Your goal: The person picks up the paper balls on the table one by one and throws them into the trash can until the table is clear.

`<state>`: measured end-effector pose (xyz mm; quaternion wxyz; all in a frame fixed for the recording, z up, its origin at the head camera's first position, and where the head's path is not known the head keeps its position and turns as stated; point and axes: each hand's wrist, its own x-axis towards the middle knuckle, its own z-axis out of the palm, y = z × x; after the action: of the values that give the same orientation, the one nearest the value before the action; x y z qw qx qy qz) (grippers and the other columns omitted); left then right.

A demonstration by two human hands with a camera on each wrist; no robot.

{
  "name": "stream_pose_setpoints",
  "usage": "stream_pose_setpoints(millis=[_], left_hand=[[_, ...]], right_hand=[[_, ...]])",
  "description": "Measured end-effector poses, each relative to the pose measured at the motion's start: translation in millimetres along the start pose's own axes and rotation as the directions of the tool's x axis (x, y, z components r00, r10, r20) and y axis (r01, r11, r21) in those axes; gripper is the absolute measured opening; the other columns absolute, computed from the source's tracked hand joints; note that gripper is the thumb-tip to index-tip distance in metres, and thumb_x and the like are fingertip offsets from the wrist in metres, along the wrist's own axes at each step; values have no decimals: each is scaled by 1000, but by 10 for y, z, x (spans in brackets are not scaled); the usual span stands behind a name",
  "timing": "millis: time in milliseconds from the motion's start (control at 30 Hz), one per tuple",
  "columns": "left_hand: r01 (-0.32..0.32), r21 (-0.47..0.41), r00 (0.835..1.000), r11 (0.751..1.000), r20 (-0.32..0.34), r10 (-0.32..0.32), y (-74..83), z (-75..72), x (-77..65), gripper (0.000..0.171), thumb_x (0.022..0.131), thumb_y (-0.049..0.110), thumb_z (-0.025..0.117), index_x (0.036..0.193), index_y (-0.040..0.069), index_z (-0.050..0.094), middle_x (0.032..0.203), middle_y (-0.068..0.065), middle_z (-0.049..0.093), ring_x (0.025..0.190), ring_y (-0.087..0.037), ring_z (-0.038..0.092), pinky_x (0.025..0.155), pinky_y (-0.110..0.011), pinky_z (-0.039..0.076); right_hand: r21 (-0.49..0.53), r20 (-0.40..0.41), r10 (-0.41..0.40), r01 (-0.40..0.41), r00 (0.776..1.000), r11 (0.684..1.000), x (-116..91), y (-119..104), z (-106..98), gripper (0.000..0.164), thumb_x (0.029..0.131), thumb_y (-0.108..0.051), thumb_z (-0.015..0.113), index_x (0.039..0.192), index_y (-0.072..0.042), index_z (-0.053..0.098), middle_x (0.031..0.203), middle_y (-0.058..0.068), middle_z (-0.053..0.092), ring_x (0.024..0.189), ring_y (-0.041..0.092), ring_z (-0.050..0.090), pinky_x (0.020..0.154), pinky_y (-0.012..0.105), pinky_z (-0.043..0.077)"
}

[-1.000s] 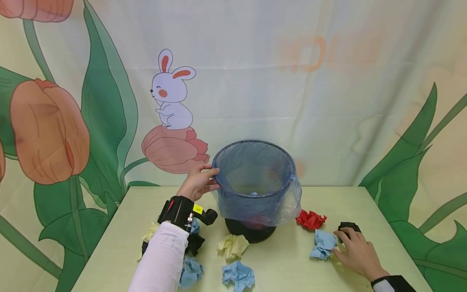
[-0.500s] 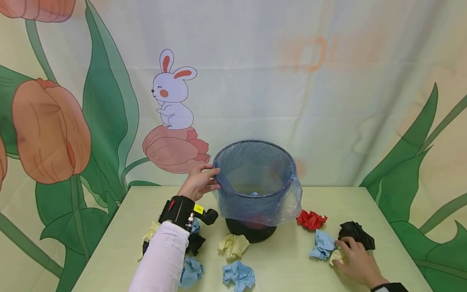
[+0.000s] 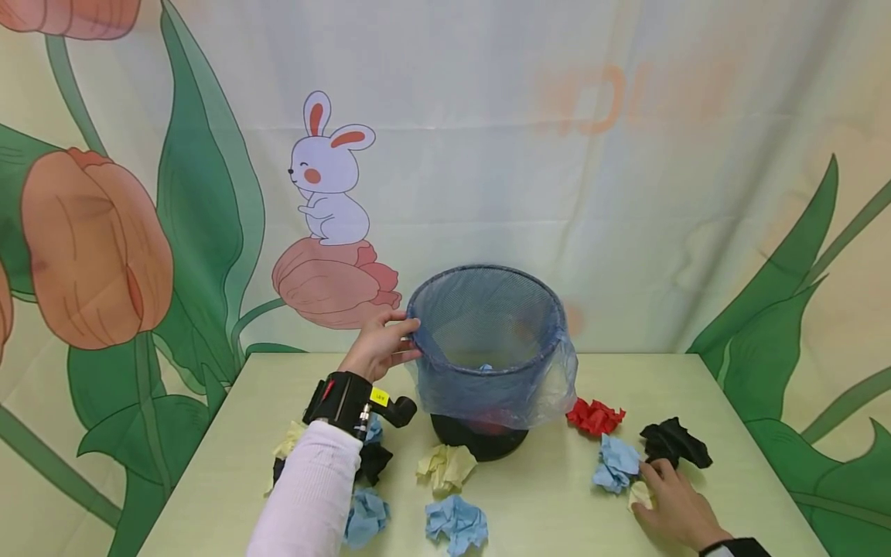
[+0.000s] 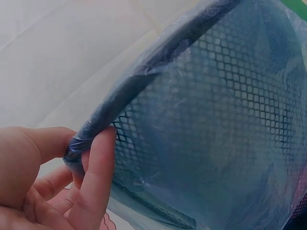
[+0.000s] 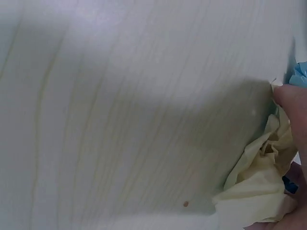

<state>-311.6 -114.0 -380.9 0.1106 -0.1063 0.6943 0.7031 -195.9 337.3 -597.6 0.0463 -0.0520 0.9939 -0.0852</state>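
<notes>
My left hand [image 3: 381, 346] pinches the left rim of a mesh wastebasket [image 3: 480, 394] lined with a thin blue plastic bag. In the left wrist view, the fingers [image 4: 98, 177] hook over the bag-covered rim [image 4: 115, 98]. At the right of the table, my right hand [image 3: 678, 504] grips a crumpled ball of pale yellow paper [image 3: 640, 495], mostly hidden under the hand. The right wrist view has this yellow paper [image 5: 261, 177] between thumb and fingers. Just beyond the fingertips lie a black paper ball [image 3: 674, 442] and a light blue one [image 3: 616, 464].
A red paper ball [image 3: 595, 418] lies right of the basket. In front of it are a yellow ball [image 3: 447, 468] and a blue ball [image 3: 455, 524]. Several more, including a black one [image 3: 374, 462], lie around my left forearm. A printed curtain [image 3: 487, 155] hangs behind the table [image 3: 550, 503].
My right hand has drawn back slightly from the black paper ball, which now lies in fuller view, and its fingers have closed on the yellow paper. The left hand stays on the rim.
</notes>
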Motion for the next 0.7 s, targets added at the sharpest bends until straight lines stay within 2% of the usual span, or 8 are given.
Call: stream_pose_setpoints(millis=[133,233,467,700], left_hand=[[2,0,1000,1000,-4,-2,2,2,1,39,92,17,56,128,9,42,106,-12,50,75,-17,54,66,-25,56],[6,0,1000,1000,-5,-6,2,1,-3,40,93,18,56,129,9,41,109,-13,50,75,-17,54,66,-25,56],[9,-5,1000,1000,-6,-9,5,-1,-12,42,92,18,57,130,10,42,96,-9,49,73,-16,54,65,-25,56],[0,0,1000,1000,-2,0,2,-4,-5,40,92,17,56,129,9,43,96,-9,49,72,-16,55,64,-24,56]], right_hand=[[18,24,10,-11,1000,1000,17,-22,-19,60,74,-30,72,124,-2,52,107,14,47,83,27,50,53,37,47],[11,11,-3,3,1000,1000,30,-55,-41,54,75,-24,71,121,-2,53,101,12,48,76,23,47,52,34,45],[-55,-58,-55,52,997,997,64,-155,-108,36,77,-19,70,106,-3,56,89,6,52,71,20,50,54,34,48],[-71,-130,-71,62,989,996,121,-173,-220,28,75,-18,71,95,-4,56,87,6,55,71,20,53,54,34,49]])
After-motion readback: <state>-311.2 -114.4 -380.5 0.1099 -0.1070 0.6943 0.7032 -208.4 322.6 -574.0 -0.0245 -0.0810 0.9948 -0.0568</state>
